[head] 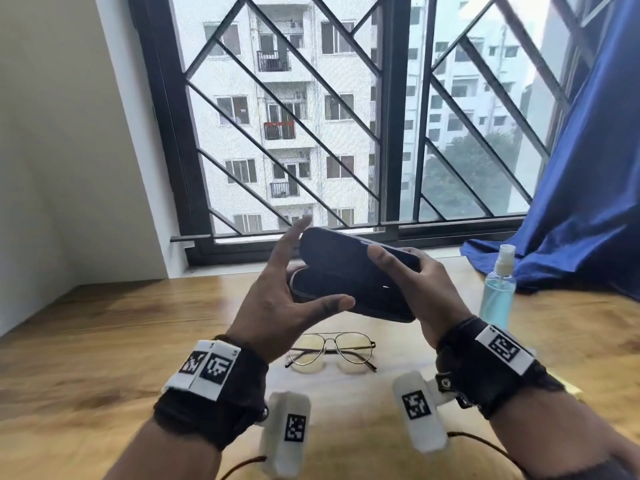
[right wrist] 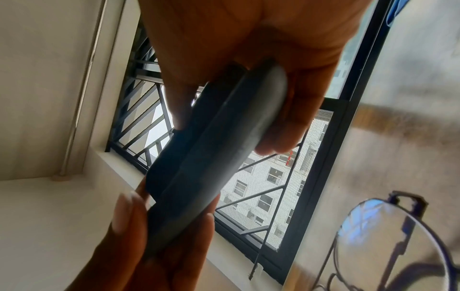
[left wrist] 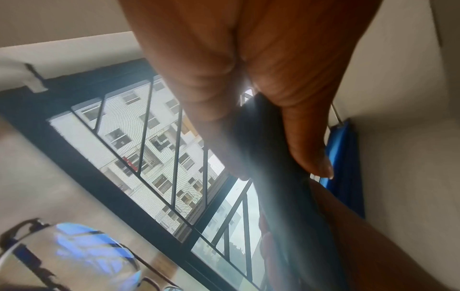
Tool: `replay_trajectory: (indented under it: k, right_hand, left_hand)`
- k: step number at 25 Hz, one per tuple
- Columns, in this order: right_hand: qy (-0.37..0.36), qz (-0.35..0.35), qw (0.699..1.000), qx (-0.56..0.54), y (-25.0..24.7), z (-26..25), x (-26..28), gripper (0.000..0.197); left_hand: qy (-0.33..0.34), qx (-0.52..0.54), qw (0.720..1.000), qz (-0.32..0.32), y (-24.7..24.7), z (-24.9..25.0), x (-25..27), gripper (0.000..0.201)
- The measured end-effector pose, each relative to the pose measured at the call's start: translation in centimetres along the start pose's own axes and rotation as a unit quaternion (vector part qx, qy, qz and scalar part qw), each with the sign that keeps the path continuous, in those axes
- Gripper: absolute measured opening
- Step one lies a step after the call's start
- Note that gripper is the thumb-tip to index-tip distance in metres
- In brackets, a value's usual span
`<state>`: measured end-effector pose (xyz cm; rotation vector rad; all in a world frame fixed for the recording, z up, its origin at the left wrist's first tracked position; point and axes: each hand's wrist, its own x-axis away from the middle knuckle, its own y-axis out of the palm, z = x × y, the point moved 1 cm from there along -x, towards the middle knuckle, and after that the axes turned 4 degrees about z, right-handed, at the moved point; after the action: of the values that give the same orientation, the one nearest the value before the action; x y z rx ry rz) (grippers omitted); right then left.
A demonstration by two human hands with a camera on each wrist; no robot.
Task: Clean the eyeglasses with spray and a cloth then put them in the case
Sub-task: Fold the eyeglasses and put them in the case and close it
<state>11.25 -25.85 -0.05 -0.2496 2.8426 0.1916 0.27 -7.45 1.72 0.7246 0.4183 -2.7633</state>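
- Wall (head: 52, 133): standing at the far left, meeting the table (head: 86, 341) along its left edge; a wide stretch of bare wood is lying between that edge and the hands.
- Left hand (head: 277, 306): hovering above the table's middle, palm turned right, thumb pressing the near rim of the case (head: 353, 275) and straight fingers reaching up past its left end; the left wrist view is showing thumb and fingers bracketing the dark case (left wrist: 268, 157).
- Case: being held in the air, partly open, lid tilted up toward the window (head: 311, 116), clear of the table.
- Glasses (head: 332, 349): lying folded open on the table directly below the case, near the front edge, touching neither hand.
- Right hand (head: 433, 289): clamping the case's right end, thumb on the lid and fingers curled beneath; the right wrist view is confirming this grip (right wrist: 286, 78).
- Bottle (head: 498, 289): standing upright just right of the right hand, apart from it.
- Curtain (head: 571, 202): draping onto the table's far right corner, behind the bottle.
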Motion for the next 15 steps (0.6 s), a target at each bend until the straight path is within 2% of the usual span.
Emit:
replay_trajectory:
  k: [2, 4, 6, 8, 9, 11, 13, 15]
  right_hand:
    - [0.010, 0.010, 1.000, -0.006, -0.1, 0.1, -0.3, 0.067]
    - [0.023, -0.021, 0.999, -0.012, 0.2, 0.1, -0.2, 0.065]
    - [0.058, -0.054, 0.997, -0.016, 0.3, -0.1, -0.1, 0.059]
    - [0.102, -0.052, 0.993, -0.021, 0.3, 0.1, -0.1, 0.057]
    - [0.116, -0.058, 0.992, 0.001, 0.3, 0.4, -0.2, 0.053]
    - [0.113, -0.111, 0.980, 0.116, 0.5, 1.5, -0.2, 0.040]
    - [0.088, -0.174, 0.954, 0.228, 1.1, 2.7, 0.1, 0.032]
    - [0.068, -0.207, 0.933, 0.286, 1.9, 3.7, 0.0, 0.031]
  left_hand:
    - [0.022, -0.002, 0.999, -0.033, 0.1, 0.2, 0.0, 0.113]
    - [0.033, 0.000, 0.999, -0.027, -0.1, 0.2, -0.1, 0.114]
    - [0.037, -0.020, 0.999, 0.020, -1.0, 0.0, -0.5, 0.111]
    - [0.040, -0.054, 0.993, 0.097, -2.4, -0.2, -1.0, 0.110]
    - [0.039, -0.066, 0.988, 0.133, -3.0, -0.4, -1.2, 0.110]
    - [0.033, -0.074, 0.980, 0.184, -3.8, -1.1, -1.5, 0.111]
    - [0.031, -0.091, 0.973, 0.209, -4.2, -1.9, -1.6, 0.113]
    - [0.031, -0.102, 0.971, 0.216, -4.3, -2.5, -1.7, 0.114]
